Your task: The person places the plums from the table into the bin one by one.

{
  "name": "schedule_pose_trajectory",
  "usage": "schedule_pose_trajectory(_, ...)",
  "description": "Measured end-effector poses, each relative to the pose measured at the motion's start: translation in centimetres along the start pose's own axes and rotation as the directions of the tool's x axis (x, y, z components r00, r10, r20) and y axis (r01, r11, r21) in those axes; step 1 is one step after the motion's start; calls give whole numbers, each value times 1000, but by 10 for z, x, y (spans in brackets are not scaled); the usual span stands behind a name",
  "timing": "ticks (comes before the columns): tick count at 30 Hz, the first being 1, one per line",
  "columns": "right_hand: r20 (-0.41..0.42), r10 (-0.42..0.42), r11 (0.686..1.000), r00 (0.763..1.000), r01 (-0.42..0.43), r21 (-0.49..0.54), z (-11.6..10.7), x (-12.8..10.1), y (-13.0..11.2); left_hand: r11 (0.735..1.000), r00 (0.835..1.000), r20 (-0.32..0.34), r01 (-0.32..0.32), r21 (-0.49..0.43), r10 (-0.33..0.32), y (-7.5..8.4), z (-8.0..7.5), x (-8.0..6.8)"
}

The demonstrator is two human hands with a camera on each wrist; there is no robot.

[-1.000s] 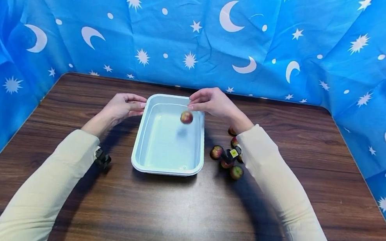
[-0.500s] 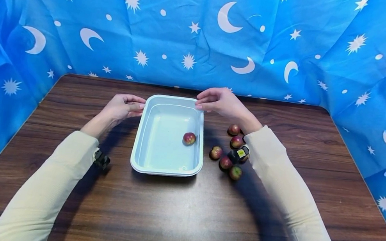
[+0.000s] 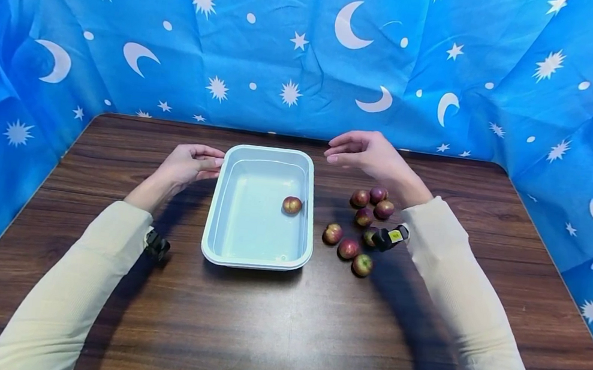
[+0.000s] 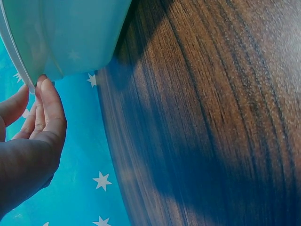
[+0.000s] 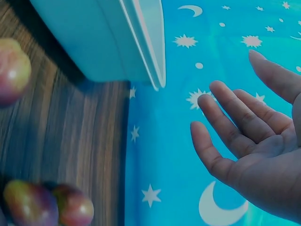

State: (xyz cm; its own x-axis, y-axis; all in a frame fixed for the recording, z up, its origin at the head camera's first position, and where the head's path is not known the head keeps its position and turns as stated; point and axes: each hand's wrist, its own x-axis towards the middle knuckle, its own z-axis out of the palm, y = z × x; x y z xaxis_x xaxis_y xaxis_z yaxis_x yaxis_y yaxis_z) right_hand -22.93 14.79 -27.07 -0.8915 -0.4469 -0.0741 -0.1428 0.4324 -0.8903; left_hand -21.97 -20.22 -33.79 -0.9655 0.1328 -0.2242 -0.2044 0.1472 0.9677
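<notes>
In the head view my left hand is at the far left corner of a pale blue-white plastic tub. Seen from the left wrist, thumb and fingertips pinch the tub's rim. One red-and-yellow plum lies inside the tub, toward its right wall. Beyond the tub's far right corner, my right hand is raised with nothing in it. The right wrist view shows its fingers spread and loosely bent, apart from the tub's rim.
Several more plums lie loose on the dark wooden table, right of the tub and partly under the right wrist camera. A blue cloth with white moons and stars hangs around the back and sides.
A plum has dropped from below my right hand into the tub and rolled slightly. My right hand has drawn back rightward, away from the rim. The left hand has stayed at the rim.
</notes>
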Motion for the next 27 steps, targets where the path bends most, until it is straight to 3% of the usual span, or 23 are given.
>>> schedule_pose_trajectory(12,-52,-25,999,998,23,-40,-33,-20,17,1000,1000,-7,-7,-23,7,-2,1,3)
schedule_pose_trajectory(22,-128,68,993,989,-80,-89,-58,-46,38,1000,1000,-9,-5,-17,5,-2,1,2)
schedule_pose_trajectory(27,-155,82,994,985,-93,-63,-65,-56,52,1000,1000,-10,1,-18,-1,-2,0,2)
